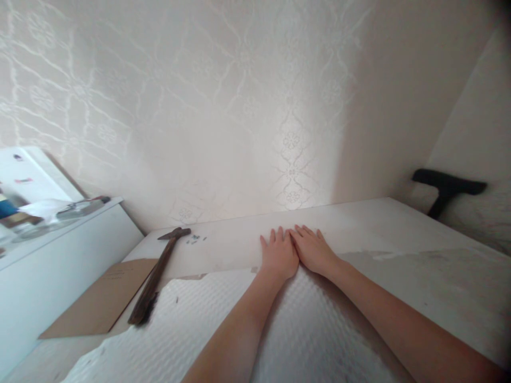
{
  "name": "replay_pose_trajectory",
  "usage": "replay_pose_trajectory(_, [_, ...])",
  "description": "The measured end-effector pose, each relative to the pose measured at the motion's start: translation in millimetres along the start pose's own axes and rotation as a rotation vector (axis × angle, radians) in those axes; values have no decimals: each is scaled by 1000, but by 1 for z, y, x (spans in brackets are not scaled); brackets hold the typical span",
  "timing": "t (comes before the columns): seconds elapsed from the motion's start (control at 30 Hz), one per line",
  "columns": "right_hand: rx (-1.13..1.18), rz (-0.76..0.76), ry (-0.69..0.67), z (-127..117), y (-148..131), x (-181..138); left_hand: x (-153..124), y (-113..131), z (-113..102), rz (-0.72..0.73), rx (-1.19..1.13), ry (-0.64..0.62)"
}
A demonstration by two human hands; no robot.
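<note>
My left hand [278,254] and my right hand [314,248] lie flat side by side, fingers stretched out, on a large white board [399,229] near the wall. Both press down at the far edge of a white textured sheet [311,324] that covers the near part of the board. Neither hand holds anything. A hammer [157,272] with a dark wooden handle lies to the left, its head toward the wall, with several small nails [194,240] beside the head.
A brown cardboard piece [101,303] lies under the hammer's handle at the left. A white cabinet [59,250] with clutter on top stands at far left. Patterned wallpaper [239,106] rises behind. A black handle-like object [447,189] leans at the right.
</note>
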State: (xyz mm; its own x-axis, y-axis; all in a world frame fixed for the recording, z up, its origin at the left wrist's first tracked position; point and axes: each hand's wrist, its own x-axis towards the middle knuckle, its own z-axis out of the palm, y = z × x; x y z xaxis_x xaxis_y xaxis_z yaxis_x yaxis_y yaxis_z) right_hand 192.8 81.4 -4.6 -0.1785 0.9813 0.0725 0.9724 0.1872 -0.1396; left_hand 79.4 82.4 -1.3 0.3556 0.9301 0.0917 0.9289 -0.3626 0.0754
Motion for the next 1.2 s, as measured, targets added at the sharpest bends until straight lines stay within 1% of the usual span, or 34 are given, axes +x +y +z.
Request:
replay_pose_trajectory(0.37, [-4,-5,1,1,1,0,-1,0,1,0,6,21])
replay_pose_trajectory(0.73, [-5,-2,-12,-1,0,-1,0,0,-1,4,-8,0])
replay_pose_trajectory(0.97, [-13,2,-9,-2,0,-1,0,0,1,9,-1,25])
replay_pose_trajectory(1.2, [-8,-4,-11,0,1,0,0,0,0,-2,-9,11])
